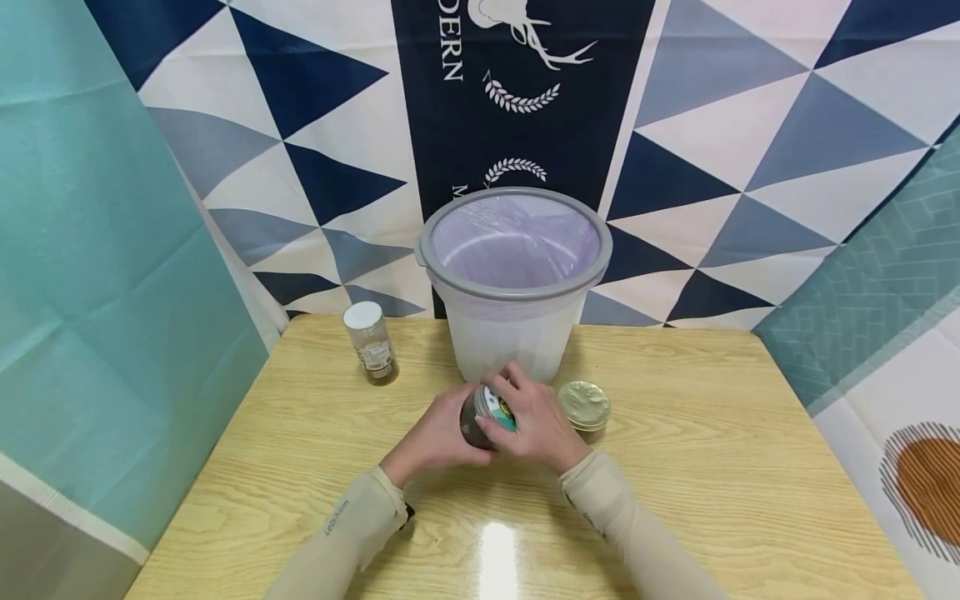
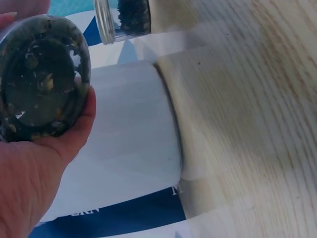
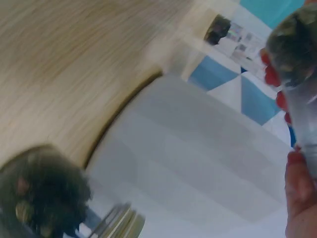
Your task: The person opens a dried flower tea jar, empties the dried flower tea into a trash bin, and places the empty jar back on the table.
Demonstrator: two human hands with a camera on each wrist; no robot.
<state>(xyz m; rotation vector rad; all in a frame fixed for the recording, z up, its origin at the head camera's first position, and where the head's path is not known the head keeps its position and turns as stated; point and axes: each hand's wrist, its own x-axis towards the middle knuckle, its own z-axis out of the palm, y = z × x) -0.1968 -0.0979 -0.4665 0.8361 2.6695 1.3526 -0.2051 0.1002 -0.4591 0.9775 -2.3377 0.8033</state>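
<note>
A glass jar point(image 1: 471, 423) with dark contents and a white and green label on its lid is tilted between both hands, in front of the bin. My left hand point(image 1: 441, 433) wraps round the jar's body. Across the lid end, my right hand point(image 1: 536, 421) grips with thumb and fingers. In the left wrist view the jar's round base point(image 2: 44, 82) faces the camera, lifted off the table. Dark bits fill the bottom end of the held jar point(image 3: 299, 54) in the right wrist view, its lid out of frame.
A white bin point(image 1: 517, 333) with a grey rim and purple liner stands at the table's back edge. To its left is a white-capped jar point(image 1: 371, 342) with a label. A gold-lidded jar point(image 1: 584, 406) stands close to my right hand. Patterned cloth point(image 1: 330, 150) hangs behind.
</note>
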